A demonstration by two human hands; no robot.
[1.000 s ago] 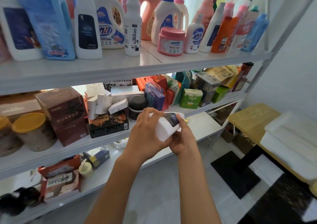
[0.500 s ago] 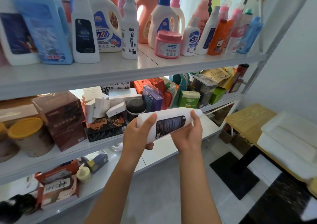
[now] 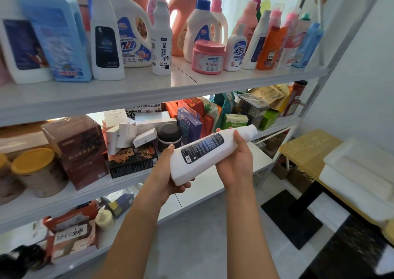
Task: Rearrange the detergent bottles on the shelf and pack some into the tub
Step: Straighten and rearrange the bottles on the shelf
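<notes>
The white bottle (dark label facing up) lies tilted in front of the middle shelf, held by both hands. The left hand grips its base; the right hand fingers wrap its neck end.

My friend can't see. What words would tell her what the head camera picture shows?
Two bare hands hold a white plastic bottle with a dark label tilted on its side, the left hand gripping its base and the right hand its neck. Behind stands a grey metal shelf crowded with colourful detergent bottles, with boxes and tins below.
</notes>
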